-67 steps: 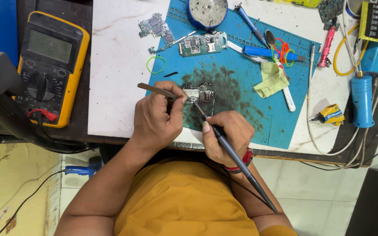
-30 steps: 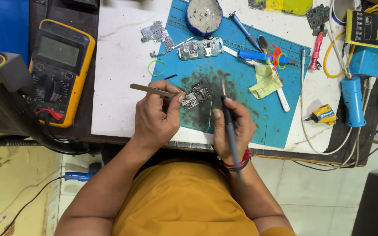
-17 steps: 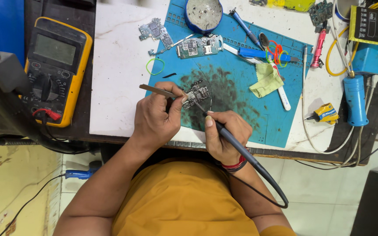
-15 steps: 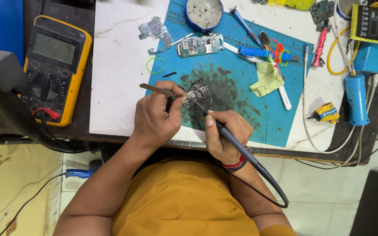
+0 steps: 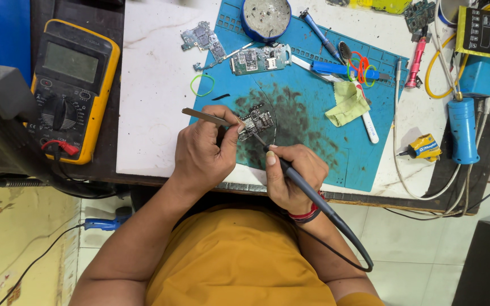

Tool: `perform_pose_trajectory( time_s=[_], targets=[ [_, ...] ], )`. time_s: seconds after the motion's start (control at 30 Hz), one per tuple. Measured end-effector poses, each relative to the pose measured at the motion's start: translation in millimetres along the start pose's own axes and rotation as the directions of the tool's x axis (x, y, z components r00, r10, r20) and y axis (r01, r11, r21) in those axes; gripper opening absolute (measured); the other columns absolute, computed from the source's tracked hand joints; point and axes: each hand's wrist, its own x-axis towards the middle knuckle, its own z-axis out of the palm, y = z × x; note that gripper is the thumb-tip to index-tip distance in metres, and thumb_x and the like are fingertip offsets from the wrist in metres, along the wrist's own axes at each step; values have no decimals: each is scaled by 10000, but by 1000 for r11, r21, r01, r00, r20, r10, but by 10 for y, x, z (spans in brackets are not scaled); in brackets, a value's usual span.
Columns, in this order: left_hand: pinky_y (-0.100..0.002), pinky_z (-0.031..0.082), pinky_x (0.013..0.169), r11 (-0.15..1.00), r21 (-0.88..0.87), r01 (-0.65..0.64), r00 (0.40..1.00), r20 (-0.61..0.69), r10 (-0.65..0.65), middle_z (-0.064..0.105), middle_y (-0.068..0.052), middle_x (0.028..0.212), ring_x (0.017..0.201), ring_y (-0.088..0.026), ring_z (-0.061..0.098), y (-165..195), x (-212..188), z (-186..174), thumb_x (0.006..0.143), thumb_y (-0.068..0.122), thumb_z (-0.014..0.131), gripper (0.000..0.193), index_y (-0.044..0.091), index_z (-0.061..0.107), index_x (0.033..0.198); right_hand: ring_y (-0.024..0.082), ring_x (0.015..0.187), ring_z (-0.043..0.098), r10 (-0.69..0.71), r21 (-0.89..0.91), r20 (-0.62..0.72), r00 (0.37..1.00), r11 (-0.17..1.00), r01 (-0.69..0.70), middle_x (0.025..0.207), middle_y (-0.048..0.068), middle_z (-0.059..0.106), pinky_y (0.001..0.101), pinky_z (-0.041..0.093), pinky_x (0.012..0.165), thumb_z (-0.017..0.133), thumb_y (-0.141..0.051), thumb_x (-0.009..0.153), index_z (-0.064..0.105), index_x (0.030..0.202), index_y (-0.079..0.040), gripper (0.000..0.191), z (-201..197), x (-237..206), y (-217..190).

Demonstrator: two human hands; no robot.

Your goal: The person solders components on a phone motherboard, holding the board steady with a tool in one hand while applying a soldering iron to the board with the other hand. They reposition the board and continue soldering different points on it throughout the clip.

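Note:
My left hand (image 5: 202, 153) pinches metal tweezers (image 5: 205, 117) whose tip holds a small circuit board (image 5: 255, 122) against the stained blue work mat (image 5: 313, 113). My right hand (image 5: 290, 175) grips a black soldering iron (image 5: 307, 190) like a pen. Its thin tip touches the lower edge of the board. The iron's black cord loops down past my right forearm over my orange shirt.
A yellow multimeter (image 5: 72, 85) lies at the left. On the mat are another circuit board (image 5: 256, 58), a round tin (image 5: 266, 17), a yellow cloth (image 5: 347, 105), blue-handled tools (image 5: 336, 68) and a green rubber band (image 5: 202, 85). A blue tool (image 5: 463, 127) with cables lies right.
The soldering iron swung from lying upright along my right hand to a slanted pen grip, with its tip back on the board. My left hand and the tweezers stayed nearly still.

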Motion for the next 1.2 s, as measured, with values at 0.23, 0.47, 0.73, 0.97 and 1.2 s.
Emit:
perform_pose_trajectory(
  time_s=[0.23, 0.47, 0.73, 0.97, 1.2],
  targets=[
    [-316, 544, 594, 1000, -6, 14, 1000, -4, -14, 706, -58, 845, 680, -191, 717, 2, -3, -2, 994, 31, 710, 210, 43, 520, 1083, 259, 667, 673, 8, -11, 1, 1000, 1000, -8, 811, 128, 697, 331, 502, 628, 713, -29, 944, 652, 948, 0, 67, 0, -2, 4],
    [-327, 547, 616, 1000, 16, 4, 1000, -6, -4, 710, -66, 875, 712, -210, 720, -1, -9, -3, 992, 35, 710, 201, 49, 528, 1078, 261, 703, 689, -10, 7, 2, 1000, 1000, 10, 852, 130, 711, 332, 521, 659, 707, -42, 967, 639, 956, -6, 78, 4, -3, 4],
    [-333, 536, 590, 999, -3, 45, 999, 12, -45, 706, -61, 838, 667, -208, 709, -5, -7, -10, 983, 23, 717, 196, 46, 541, 1067, 261, 670, 673, 12, -5, 10, 1000, 1000, -12, 813, 129, 699, 338, 507, 639, 717, -31, 946, 653, 942, 4, 73, 6, 4, -8],
    [-322, 541, 595, 1000, 14, -2, 1000, -1, 2, 701, -61, 854, 677, -200, 709, -2, -7, -5, 987, 22, 710, 207, 45, 522, 1070, 265, 673, 680, -1, -10, 5, 1000, 1000, 1, 824, 132, 706, 334, 513, 638, 717, -30, 947, 641, 935, 0, 82, 2, 3, -8],
    [-313, 546, 601, 1000, 16, -26, 1000, -5, 26, 708, -61, 883, 694, -190, 716, -12, -3, 3, 996, 28, 706, 216, 42, 506, 1077, 265, 681, 683, 9, -5, 11, 1000, 1000, -9, 831, 134, 709, 332, 517, 644, 719, -32, 945, 640, 940, -1, 85, -1, 2, -13]
  ],
)
